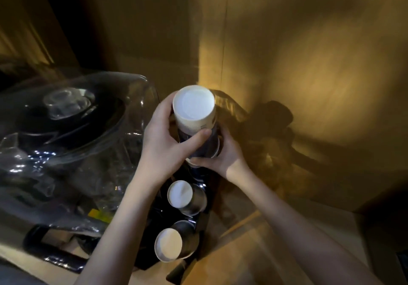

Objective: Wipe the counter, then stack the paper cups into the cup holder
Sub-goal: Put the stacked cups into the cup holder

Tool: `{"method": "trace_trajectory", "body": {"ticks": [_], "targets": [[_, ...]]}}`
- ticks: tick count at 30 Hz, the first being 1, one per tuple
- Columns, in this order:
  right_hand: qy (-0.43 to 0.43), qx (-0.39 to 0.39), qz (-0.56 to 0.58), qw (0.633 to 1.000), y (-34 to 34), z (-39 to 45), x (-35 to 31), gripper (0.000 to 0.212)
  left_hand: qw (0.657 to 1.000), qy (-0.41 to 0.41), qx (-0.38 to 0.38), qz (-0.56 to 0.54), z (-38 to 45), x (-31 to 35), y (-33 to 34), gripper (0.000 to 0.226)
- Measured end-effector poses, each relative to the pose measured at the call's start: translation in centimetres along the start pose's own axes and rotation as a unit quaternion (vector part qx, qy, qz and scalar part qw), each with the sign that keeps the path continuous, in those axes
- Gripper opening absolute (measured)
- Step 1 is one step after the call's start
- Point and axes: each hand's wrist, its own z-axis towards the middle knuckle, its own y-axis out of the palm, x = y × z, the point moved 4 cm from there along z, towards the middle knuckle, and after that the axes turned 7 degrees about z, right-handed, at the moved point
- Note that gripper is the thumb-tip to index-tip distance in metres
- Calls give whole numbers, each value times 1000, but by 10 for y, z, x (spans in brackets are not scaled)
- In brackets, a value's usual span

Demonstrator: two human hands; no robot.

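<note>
An upside-down stack of paper cups (pixel 195 112), white base up and dark sides below, stands over the far slot of the black cup holder (pixel 198 218). My left hand (pixel 167 143) wraps the stack from the left, thumb across its front. My right hand (pixel 223 154) grips the lower part of the stack from the right. Two more stacks of paper cups sit in the holder: one in the middle slot (pixel 180 194), one in the near slot (pixel 169 245), both with white bases up.
A large clear plastic water bottle (pixel 66 130) on a dark machine fills the left side. Wooden walls form a corner behind and to the right. The tan counter (pixel 242 251) runs under my right forearm.
</note>
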Motion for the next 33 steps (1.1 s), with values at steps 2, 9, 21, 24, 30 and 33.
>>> {"method": "trace_trajectory", "body": {"ticks": [2,9,21,24,30,33], "targets": [[-4,13,-3,1000,6,0,10,94,999,16,22,35,1,2,-2,71],[43,-37,57,997,17,-4,44,75,995,14,2,98,-4,-22,12,68],[266,-9,115,957,7,-20,119,31,978,-77,-88,173,-6,-75,56,59],[279,-17,72,957,5,-23,133,47,974,-87,-102,182,-10,-81,61,64],[284,7,53,957,6,-20,138,48,969,-68,-113,211,-3,-83,68,67],[267,-19,0,963,5,-18,140,45,965,-76,-116,222,2,-84,71,68]]}}
